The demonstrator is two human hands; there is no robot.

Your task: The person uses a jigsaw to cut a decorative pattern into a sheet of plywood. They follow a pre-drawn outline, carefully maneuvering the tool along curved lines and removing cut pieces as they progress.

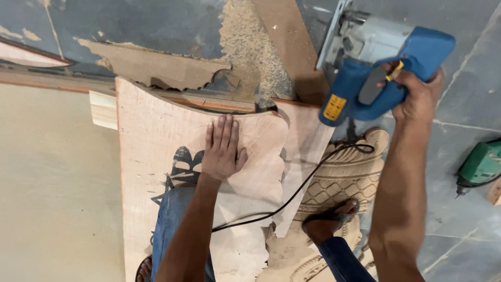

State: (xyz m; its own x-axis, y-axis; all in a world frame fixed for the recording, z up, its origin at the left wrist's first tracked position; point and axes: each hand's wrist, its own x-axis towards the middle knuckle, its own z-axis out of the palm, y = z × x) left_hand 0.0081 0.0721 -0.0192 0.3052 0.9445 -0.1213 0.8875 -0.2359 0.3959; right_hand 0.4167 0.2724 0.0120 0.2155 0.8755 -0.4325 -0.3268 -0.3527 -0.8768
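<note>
On the dusty floor [469,94] my left hand [223,149] presses flat on the plywood panel [156,136], right hand [417,91] gripping the blue jigsaw [376,78], whose trailing cord [308,180] could, I judge, snag my foot [329,222].

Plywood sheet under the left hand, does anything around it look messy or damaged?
Yes. Sawdust lies heaped on the floor past the plywood sheet, whose cut edge is wavy and ragged. The saw's black cord trails loose across it.

Your left hand [223,149] lies flat on the plywood sheet [156,156] at centre frame. Your right hand [417,94] holds the jigsaw [381,62] at upper right, above the carved panel [344,177]. A drill [480,166] lies at the right edge.
</note>
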